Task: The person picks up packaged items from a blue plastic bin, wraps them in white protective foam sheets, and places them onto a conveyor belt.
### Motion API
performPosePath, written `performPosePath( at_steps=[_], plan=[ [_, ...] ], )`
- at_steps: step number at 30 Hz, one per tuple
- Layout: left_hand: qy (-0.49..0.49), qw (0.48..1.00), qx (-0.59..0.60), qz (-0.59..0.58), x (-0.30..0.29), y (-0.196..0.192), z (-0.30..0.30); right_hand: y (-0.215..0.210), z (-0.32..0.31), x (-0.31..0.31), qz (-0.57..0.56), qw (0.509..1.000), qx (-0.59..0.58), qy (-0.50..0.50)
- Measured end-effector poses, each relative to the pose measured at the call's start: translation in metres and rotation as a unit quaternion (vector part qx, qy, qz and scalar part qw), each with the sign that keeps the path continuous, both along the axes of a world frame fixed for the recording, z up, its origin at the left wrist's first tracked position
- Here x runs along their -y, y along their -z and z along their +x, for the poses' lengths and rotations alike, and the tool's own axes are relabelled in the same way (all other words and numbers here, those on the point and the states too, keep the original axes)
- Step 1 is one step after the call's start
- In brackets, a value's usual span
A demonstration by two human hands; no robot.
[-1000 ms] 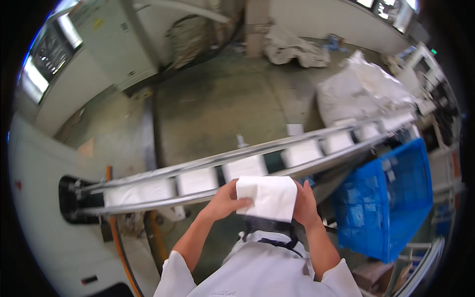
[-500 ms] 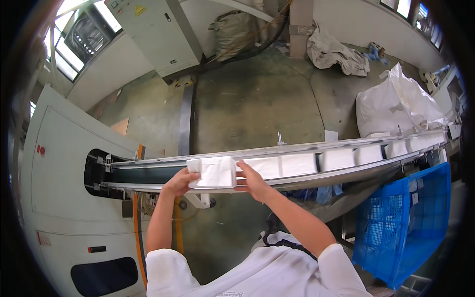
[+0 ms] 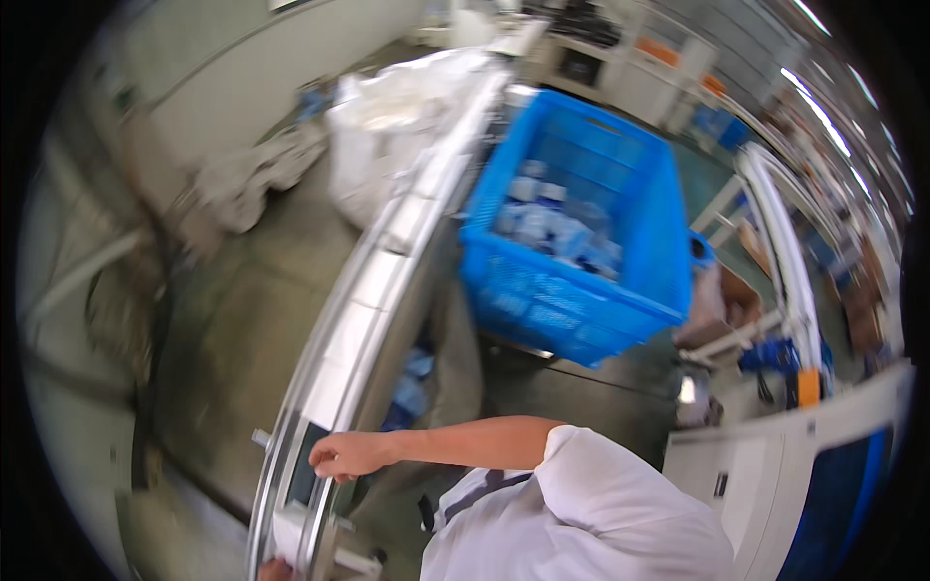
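Over the conveyor belt (image 3: pixel 312 455), my right hand (image 3: pixel 351 455) hangs with bent fingers drawn together, and nothing shows in them. Only part of my left hand (image 3: pixel 276 571) is in view, cut off by the lower edge and blurred. It is against the end of a white rectangular pack (image 3: pixel 289 531), seemingly of folded tissue, and appears to grip it. Beyond my right hand, a row of similar white packs (image 3: pixel 351 331) lies along the belt between metal rails, running to the far end.
A blue plastic crate (image 3: pixel 572 310) holding blue-and-white packages stands right of the conveyor. A large white sack (image 3: pixel 383 145) sits on its left. Crumpled grey sheeting (image 3: pixel 257 179) lies on the floor. A white machine (image 3: pixel 765 465) stands at the right.
The view has swung right, bringing the crate's inside into sight. My right hand has let go of the white pack and is now apart from it; my left hand remains at the pack.
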State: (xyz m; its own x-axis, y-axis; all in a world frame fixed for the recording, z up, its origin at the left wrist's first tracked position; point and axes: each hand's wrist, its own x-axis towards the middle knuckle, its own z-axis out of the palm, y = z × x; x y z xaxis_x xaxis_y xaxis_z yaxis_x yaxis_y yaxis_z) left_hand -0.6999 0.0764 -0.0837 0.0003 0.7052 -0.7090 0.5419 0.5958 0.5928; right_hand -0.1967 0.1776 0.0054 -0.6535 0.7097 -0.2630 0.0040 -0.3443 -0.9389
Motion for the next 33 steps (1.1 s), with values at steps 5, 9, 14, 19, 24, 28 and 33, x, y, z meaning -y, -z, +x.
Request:
performPosePath(
  at_steps=[5, 9, 14, 19, 24, 28, 33],
  plan=[
    [-0.046, 0.99, -0.075, 0.114, -0.035, -0.069, 0.097, -0.047, 0.23, 0.035, 0.055, 0.976, 0.07, 0.197],
    [-0.021, 0.973, -0.076, 0.217, -0.037, -0.09, 0.229, -0.047, 0.43, 0.029, 0.138, 0.863, 0.233, 0.426],
    [0.022, 0.991, -0.075, 0.107, -0.044, -0.092, 0.409, 0.097, 0.733, 0.059, -0.007, 0.569, 0.46, 0.682],
    [0.063, 0.993, -0.102, 0.014, -0.05, -0.081, 0.527, 0.234, 0.794, 0.034, -0.116, 0.53, 0.524, 0.657],
    [0.04, 0.995, -0.069, 0.056, -0.104, -0.115, 0.652, 0.271, 0.81, -0.012, -0.18, 0.568, 0.547, 0.588],
    [0.093, 0.987, 0.072, 0.108, -0.145, -0.152, 0.758, 0.219, 0.842, -0.02, -0.092, 0.669, 0.526, 0.518],
    [0.142, 0.92, 0.36, -0.065, -0.205, -0.148, 0.882, 0.002, 0.779, -0.034, 0.353, 0.757, 0.471, 0.283]
  ],
)
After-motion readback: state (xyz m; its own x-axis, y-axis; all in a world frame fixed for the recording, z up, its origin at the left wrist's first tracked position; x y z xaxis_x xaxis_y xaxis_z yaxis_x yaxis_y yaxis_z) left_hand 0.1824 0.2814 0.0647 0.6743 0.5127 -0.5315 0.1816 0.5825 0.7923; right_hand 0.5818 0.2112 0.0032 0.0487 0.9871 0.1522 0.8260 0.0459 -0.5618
